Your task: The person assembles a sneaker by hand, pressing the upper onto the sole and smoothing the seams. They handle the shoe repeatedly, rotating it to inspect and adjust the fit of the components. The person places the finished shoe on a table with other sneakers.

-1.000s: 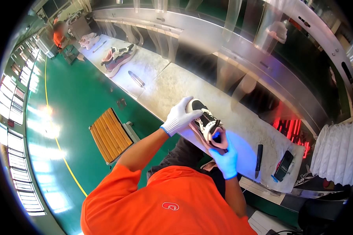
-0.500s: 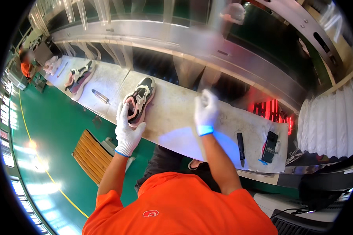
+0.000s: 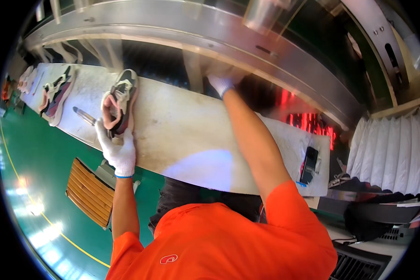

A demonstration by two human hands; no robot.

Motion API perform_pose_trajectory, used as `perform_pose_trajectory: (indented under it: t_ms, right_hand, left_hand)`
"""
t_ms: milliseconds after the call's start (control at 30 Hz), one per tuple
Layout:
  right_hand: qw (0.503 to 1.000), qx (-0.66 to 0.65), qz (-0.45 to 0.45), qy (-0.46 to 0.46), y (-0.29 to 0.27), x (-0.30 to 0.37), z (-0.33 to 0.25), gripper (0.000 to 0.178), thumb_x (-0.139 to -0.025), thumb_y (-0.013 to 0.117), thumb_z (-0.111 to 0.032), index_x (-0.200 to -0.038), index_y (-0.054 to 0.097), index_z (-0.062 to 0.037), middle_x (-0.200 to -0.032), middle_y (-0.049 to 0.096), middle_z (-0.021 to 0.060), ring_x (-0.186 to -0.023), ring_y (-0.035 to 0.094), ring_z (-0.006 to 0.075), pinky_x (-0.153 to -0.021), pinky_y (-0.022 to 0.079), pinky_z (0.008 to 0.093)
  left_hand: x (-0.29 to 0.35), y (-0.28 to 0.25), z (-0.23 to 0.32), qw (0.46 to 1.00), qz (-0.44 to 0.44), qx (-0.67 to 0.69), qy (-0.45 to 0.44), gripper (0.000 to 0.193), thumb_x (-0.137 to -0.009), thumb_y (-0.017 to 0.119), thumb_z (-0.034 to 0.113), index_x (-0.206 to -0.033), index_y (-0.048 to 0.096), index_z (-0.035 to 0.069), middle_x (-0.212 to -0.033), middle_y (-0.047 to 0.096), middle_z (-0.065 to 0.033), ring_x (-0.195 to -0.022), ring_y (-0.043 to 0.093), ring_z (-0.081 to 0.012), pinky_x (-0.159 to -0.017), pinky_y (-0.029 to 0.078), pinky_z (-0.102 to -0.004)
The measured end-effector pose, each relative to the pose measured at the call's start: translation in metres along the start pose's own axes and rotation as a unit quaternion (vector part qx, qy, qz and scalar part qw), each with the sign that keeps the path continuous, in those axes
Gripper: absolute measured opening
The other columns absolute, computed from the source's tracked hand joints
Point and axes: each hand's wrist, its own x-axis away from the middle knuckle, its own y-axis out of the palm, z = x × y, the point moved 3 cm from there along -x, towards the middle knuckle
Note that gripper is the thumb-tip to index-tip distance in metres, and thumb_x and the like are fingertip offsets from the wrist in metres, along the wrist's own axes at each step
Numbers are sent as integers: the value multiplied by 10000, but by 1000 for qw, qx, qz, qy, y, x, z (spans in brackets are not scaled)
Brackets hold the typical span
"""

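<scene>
In a white knitted glove, my left hand (image 3: 119,153) grips the heel of a sneaker (image 3: 123,88) at the left of the pale worktable (image 3: 182,126). The sneaker has grey, black and cream uppers with a pink lining, its toe pointing away from me. My right hand (image 3: 220,84), also gloved, reaches past the table's far edge, under the metal frame and among the clear hanging strips. Its fingers are hidden and blurred there. A silver pen-like tool (image 3: 85,116) lies left of the held sneaker. Farther left rests a second sneaker (image 3: 58,95) of similar colours.
A black phone-like device (image 3: 308,164) lies at the table's right end. Red-glowing bars (image 3: 308,126) show inside the machine at the far right. A white ribbed duct (image 3: 389,154) stands beyond. On the green floor at the left is a wooden slatted stool (image 3: 89,192).
My right hand has moved from above the table to beyond its far edge. My left hand stays at the sneaker's heel. The view has shifted to the right, and my right arm now covers the black pen.
</scene>
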Motion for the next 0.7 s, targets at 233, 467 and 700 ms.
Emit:
perform_pose_trajectory:
  t_ms: [233, 467, 700]
  right_hand:
    - [895, -445, -29, 36, -12, 35, 0, 344, -990, 803, -298, -1177, 711, -25, -1072, 759, 137, -763, 725, 258, -583, 512, 391]
    - [706, -695, -88, 102, -74, 251, 29, 214, -1005, 800, -146, -1191, 703, -100, -855, 592, -58, -614, 490, 29, -517, 355, 254]
    - [885, -431, -156, -86, -59, 420, 92, 274, -850, 873, -28, -827, 600, -30, -723, 582, 10, -611, 523, 109, -552, 442, 328]
  left_hand:
    - [-12, -5, -5, 996, 24, -8, 82, 919, -877, 884, 13, -1668, 424, -76, -1643, 550, -283, -1487, 601, -387, -1249, 489, -474]
    - [7, -38, 15, 974, 31, -84, 210, 767, -914, 854, 71, -1590, 517, -66, -1610, 557, -332, -1501, 562, -475, -1252, 448, -522]
    - [83, -33, 70, 820, -374, 322, -290, 626, -1109, 671, 305, -1588, 554, -81, -1535, 654, -185, -1450, 606, -269, -1253, 428, -406]
